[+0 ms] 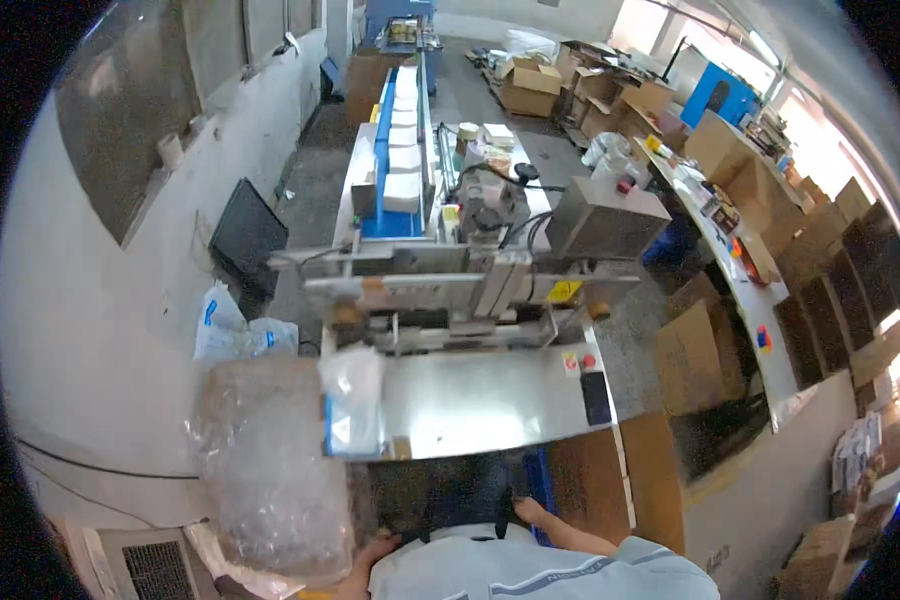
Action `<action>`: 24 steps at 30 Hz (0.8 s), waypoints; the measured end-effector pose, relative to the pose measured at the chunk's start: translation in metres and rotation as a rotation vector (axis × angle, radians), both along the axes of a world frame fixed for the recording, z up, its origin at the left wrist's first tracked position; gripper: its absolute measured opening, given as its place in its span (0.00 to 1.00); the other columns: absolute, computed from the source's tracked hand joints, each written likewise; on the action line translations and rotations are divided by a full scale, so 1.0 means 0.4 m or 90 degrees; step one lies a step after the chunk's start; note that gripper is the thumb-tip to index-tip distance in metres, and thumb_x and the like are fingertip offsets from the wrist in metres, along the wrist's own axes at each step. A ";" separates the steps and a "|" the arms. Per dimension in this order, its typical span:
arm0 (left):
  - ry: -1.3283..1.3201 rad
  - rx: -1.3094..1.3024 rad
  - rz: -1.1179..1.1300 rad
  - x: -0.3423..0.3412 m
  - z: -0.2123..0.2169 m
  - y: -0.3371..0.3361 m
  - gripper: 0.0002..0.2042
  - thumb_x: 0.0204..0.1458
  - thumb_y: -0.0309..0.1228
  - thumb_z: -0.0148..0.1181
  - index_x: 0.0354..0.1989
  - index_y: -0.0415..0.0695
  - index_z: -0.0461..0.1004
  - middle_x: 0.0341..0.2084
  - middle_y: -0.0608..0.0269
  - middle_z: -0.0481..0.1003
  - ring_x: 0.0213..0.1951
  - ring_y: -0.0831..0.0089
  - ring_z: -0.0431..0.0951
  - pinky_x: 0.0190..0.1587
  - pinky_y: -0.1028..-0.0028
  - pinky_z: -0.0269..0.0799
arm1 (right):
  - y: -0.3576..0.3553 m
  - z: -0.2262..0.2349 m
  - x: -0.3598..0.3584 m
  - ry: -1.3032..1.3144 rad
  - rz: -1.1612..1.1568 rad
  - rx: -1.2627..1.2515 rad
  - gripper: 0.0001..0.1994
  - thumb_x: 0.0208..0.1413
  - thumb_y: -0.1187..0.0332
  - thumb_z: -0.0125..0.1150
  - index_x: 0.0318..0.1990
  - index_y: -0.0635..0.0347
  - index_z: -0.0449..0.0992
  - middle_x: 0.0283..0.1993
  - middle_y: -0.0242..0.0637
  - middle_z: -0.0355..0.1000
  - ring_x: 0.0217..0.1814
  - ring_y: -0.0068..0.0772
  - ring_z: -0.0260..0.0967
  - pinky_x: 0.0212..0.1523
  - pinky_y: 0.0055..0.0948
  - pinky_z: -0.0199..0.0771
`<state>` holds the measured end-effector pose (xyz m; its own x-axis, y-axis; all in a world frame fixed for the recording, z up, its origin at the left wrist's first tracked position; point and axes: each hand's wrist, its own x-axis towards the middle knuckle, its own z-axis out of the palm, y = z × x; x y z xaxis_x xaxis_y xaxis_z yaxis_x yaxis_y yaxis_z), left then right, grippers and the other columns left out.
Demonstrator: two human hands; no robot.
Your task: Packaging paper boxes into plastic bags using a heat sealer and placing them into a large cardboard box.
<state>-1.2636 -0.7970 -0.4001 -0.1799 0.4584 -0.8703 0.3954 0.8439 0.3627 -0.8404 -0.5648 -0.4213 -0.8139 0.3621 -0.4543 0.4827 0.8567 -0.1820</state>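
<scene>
My left hand (380,547) is low beside my body, next to a large clear-plastic-wrapped bundle (275,470). My right hand (532,511) is at my dark trousers, near the blue edge of a crate (542,480). The fingers of both hands are too small and partly hidden, so I cannot make out whether they grip anything. Ahead of me stands a machine with a shiny metal table (480,400). A stack of clear plastic bags (352,395) lies on its left end. A red button (588,362) and a dark pad (596,398) are at its right end.
Behind the metal table, a blue conveyor (381,185) carries a row of white stacks (403,160). A metal control box (610,215) stands right of it. A cardboard box (530,88) lies at the back, a long bench (740,275) runs along the right, and white bags (225,322) lean by the left wall.
</scene>
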 end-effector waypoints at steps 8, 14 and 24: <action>0.077 0.723 -0.146 0.131 -0.091 0.518 0.29 0.60 0.50 0.43 0.60 0.39 0.64 0.61 0.49 0.64 0.62 0.52 0.62 0.64 0.58 0.56 | 0.345 -0.082 0.087 0.276 -0.433 -0.524 0.27 0.59 0.51 0.52 0.59 0.61 0.66 0.57 0.55 0.68 0.63 0.49 0.62 0.64 0.43 0.59; 0.029 0.849 -0.121 0.235 -0.263 0.723 0.27 0.61 0.46 0.44 0.62 0.38 0.62 0.60 0.47 0.63 0.62 0.50 0.62 0.64 0.56 0.55 | 0.282 -0.310 0.074 0.169 -0.478 -0.197 0.32 0.55 0.46 0.57 0.60 0.58 0.67 0.62 0.47 0.65 0.66 0.50 0.59 0.66 0.44 0.55; 0.204 0.448 -0.026 0.187 -0.434 0.695 0.28 0.59 0.46 0.50 0.63 0.40 0.61 0.53 0.43 0.69 0.56 0.47 0.67 0.59 0.53 0.61 | 0.491 -0.340 -0.015 0.313 -0.463 -0.103 0.35 0.51 0.42 0.58 0.60 0.56 0.67 0.62 0.45 0.66 0.66 0.50 0.59 0.66 0.43 0.56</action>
